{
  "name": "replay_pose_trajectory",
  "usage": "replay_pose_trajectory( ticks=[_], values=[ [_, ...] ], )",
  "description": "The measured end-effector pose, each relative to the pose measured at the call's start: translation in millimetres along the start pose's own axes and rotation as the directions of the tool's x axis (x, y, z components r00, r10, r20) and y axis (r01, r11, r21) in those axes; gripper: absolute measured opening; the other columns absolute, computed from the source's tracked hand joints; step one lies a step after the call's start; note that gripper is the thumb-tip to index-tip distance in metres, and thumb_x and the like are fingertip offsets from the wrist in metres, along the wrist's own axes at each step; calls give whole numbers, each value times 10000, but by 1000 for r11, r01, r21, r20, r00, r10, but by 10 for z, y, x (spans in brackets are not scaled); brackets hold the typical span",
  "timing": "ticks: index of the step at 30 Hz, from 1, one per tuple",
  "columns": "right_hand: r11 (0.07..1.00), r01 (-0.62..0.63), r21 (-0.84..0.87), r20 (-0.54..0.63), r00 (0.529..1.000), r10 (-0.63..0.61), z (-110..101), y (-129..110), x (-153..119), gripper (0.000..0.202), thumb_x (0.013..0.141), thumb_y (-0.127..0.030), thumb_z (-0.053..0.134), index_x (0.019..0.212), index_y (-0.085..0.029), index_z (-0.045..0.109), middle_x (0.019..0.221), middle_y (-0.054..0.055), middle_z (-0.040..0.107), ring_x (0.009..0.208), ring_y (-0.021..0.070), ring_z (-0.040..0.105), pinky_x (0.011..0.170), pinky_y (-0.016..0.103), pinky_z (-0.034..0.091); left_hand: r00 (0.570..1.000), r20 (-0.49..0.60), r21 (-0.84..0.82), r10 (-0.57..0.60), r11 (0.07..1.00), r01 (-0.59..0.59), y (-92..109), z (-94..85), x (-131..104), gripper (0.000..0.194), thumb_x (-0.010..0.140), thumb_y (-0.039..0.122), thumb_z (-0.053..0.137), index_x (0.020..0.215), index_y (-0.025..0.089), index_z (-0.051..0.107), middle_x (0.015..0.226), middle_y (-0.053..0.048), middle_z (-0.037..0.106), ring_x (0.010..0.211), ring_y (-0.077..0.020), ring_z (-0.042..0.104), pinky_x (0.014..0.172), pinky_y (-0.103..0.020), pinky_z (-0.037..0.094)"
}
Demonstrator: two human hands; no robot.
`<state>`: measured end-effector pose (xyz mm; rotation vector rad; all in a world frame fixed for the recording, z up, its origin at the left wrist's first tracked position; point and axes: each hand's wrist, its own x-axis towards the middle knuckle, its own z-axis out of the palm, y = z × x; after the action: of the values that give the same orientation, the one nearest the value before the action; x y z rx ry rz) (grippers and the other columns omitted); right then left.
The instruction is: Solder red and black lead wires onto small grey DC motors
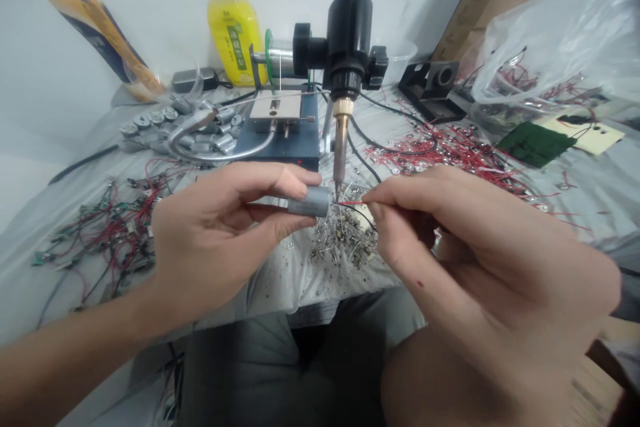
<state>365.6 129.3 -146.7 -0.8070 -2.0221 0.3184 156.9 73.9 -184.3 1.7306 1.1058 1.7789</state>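
Between the thumb and fingers of my left hand (215, 227) is a small grey cylinder (315, 201), lying sideways with one end toward the right. My right hand (465, 253) pinches a thin red wire (351, 202) that points left to that end. A soldering iron (341, 147) hangs upright from its holder, tip down, right at the gap between cylinder and wire. Whether the tip touches either one I cannot tell. A black wire (363, 215) runs just below the red one.
Behind stands a solder feeder (280, 140) with a solder spool (281, 57) and curved metal tube. More grey cylinders (155, 121) lie back left, tangled wired parts (120, 233) at left, red wires (445, 153) at right. Solder scraps (340, 247) litter the sheet below the tip.
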Motion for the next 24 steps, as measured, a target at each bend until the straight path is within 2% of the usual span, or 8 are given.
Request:
replay_pose_trajectory(
  ticks=[5,9,13,17,20,24],
  values=[
    [1000,1,-2,-10,1000,-1,15,22,-26,138,1050,-400,777,1035,-264,767,825,46,676,801,207,694,625,300,541,1000,-4,20,-13,1000,13,-8,2,-2,384,862,-65,910,1110,225,855,1176,-3,875,1142,-157,861,1024,-183,751],
    [999,25,40,-7,1000,-25,-31,57,-115,90,1094,-223,704,1013,-239,741,831,2,678,724,129,635,649,278,521,1000,0,0,-9,1000,9,-5,10,4,364,868,-63,910,1103,208,851,1173,-7,878,1136,-152,864,1020,-171,749],
    [994,58,90,-6,998,-58,-59,71,-146,110,1073,-106,716,1020,-203,722,846,-47,658,720,67,591,669,254,494,1000,-11,13,-8,1000,8,-1,11,13,366,859,-72,911,1098,198,849,1172,-11,879,1136,-159,867,1022,-179,752],
    [995,69,70,6,998,-70,-61,71,-161,115,1083,-88,704,1033,-190,725,881,-58,668,762,46,598,686,230,489,1000,-3,26,7,1000,-7,0,10,13,371,865,-69,912,1103,209,849,1162,2,878,1136,-143,866,1033,-166,744],
    [996,70,58,0,998,-70,-54,76,-180,106,1108,-114,691,1046,-194,722,900,-58,691,768,47,606,695,237,481,1000,-5,27,-26,999,26,7,11,2,352,876,-28,927,1100,232,846,1153,17,873,1137,-134,864,1023,-151,740],
    [997,57,50,22,998,-59,-43,72,-169,115,1123,-125,675,1045,-191,728,905,-48,699,771,57,608,700,253,481,998,-15,88,-64,994,65,18,9,-10,273,931,122,970,1111,285,846,1163,28,866,1162,-174,862,1030,-241,770]
  ],
)
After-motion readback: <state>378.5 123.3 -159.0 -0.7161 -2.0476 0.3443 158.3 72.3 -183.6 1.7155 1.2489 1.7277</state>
